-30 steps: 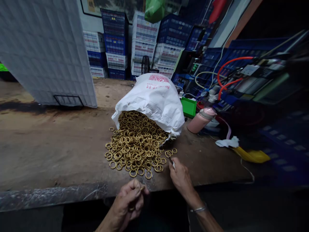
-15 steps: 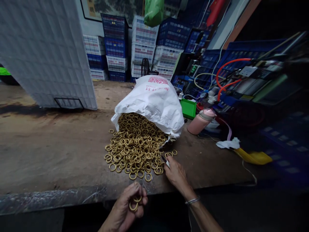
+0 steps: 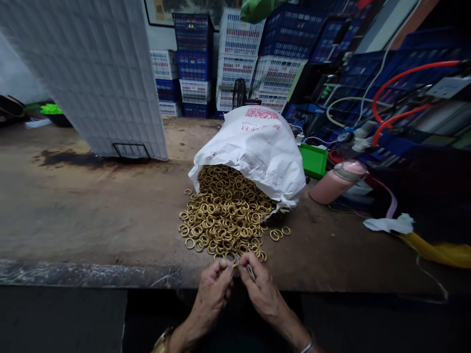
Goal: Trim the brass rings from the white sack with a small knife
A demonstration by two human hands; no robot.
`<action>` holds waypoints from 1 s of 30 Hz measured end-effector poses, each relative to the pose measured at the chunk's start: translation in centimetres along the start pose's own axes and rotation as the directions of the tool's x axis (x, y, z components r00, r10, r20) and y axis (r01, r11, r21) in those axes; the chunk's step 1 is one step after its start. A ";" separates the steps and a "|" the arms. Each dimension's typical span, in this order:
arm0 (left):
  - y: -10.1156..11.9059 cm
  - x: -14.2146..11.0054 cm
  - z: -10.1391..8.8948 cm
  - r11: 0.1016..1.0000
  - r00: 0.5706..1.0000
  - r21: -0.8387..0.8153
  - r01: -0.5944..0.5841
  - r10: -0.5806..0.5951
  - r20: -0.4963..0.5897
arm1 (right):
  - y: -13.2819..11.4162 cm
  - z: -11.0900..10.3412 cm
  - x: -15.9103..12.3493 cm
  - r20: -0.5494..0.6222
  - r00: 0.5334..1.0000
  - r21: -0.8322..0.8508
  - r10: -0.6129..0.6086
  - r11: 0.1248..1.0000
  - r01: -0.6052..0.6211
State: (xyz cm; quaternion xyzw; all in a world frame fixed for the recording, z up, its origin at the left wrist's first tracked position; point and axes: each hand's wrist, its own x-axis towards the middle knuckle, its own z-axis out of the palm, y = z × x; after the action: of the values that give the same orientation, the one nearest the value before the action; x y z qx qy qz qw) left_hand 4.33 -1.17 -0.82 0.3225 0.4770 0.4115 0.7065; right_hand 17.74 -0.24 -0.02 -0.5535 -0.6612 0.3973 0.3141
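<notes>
My left hand (image 3: 214, 288) and my right hand (image 3: 263, 291) meet at the table's front edge. The left pinches a brass-coloured ring (image 3: 236, 265), and the right fingertips touch its other side. In my right hand lies a slim, pale-handled tool (image 3: 251, 272) that looks like a small knife; most of it is hidden by the fingers. Just beyond both hands spreads a heap of brass-coloured rings (image 3: 224, 215), spilling from the mouth of a white woven sack (image 3: 253, 152) with red print. Whether more rings sit inside the left palm cannot be seen.
The wooden table (image 3: 110, 211) carries a tall grey panel (image 3: 121, 83) at left. On the right stand a pink bottle (image 3: 336, 184), a green tray (image 3: 313, 160) and machinery with red hoses (image 3: 401, 81). Stacked blue and white crates (image 3: 239, 63) line the back.
My right hand has left the heap's right side and come to my left hand. The left has turned palm-down, with a ring now between both hands' fingertips. The view has shifted left.
</notes>
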 end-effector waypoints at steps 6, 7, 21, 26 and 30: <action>0.5 -0.2 -0.4 0.941 0.957 0.189 -0.281 0.288 -0.013 | -0.4 0.3 0.6 0.069 0.996 0.087 0.061 0.994 -0.067; 0.5 -0.3 -0.5 0.927 0.949 0.212 -0.308 0.315 -0.001 | -0.4 0.3 0.6 0.067 0.995 0.091 0.070 0.993 -0.076; 0.3 -0.4 -1.0 0.983 0.987 -0.161 0.089 -0.065 0.146 | -0.5 0.8 1.0 0.076 0.989 0.174 0.126 0.975 -0.137; 0.2 -0.4 -1.0 0.977 0.987 -0.189 0.098 -0.071 0.143 | -0.5 0.7 0.9 0.059 0.991 0.151 0.120 0.980 -0.127; -0.2 -0.5 -1.2 0.984 0.994 -0.171 0.042 -0.023 0.109 | -0.1 0.7 0.4 0.077 0.997 -0.076 0.022 0.997 -0.017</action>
State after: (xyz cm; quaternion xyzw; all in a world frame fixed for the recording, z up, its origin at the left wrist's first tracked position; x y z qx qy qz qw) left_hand 3.17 -1.67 -1.22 0.2735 0.4062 0.4218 0.7630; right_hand 17.01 -0.01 -0.27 -0.5555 -0.6820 0.3963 0.2631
